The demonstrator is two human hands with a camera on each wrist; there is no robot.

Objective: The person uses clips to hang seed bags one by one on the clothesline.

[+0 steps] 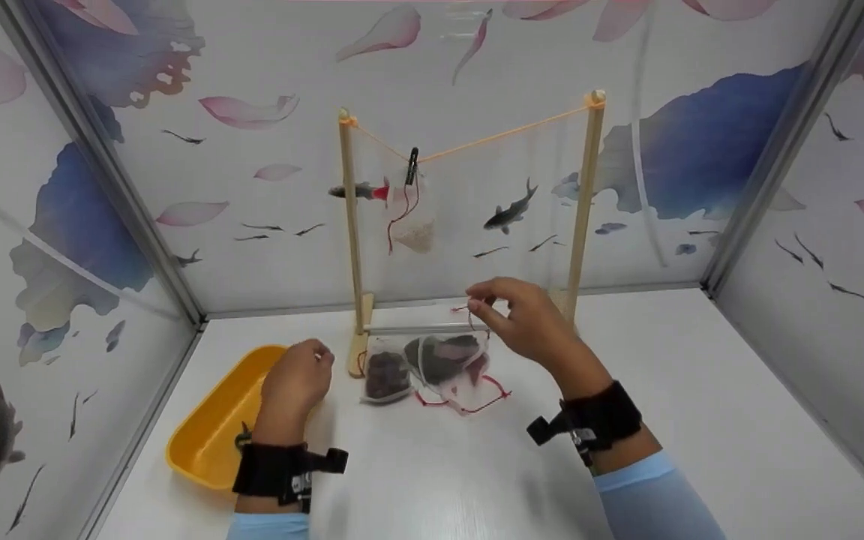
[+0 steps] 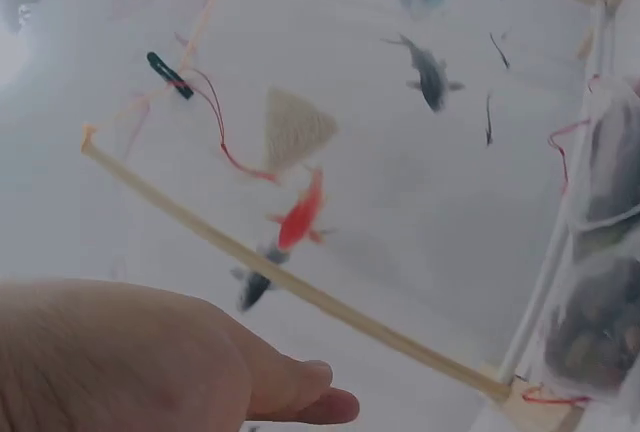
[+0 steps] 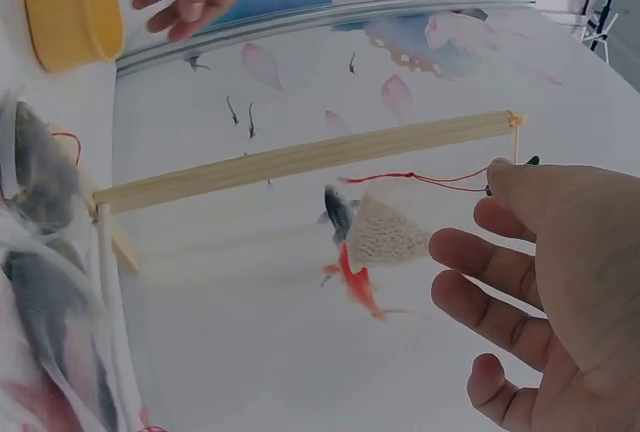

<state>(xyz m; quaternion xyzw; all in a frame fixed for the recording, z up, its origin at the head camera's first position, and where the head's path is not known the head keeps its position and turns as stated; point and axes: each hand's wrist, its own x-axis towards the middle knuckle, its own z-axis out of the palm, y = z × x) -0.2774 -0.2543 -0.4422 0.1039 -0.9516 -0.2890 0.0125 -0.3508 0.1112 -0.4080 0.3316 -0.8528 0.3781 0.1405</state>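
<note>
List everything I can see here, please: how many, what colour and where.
Walls: three, white with pink, blue and dark prints, around the table
Corner strips: two, grey, between walls
Table: one, white, below
Stand: one, pale wood, table's back
Rod: one, white, low across the stand
Line: one, orange, between post tops
Clip: one, dark, on the line
Hanging bag: one, whitish, under the clip
Lying bags: at least two, sheer with dark contents, before the stand
Cords: several, red, by the bags
Tray: one, yellow, left
Straps: two, black, wrists
Sleeves: two, light blue, forearms
Left grip: one, bare, by the tray
Right grip: one, bare, near the right post
</note>
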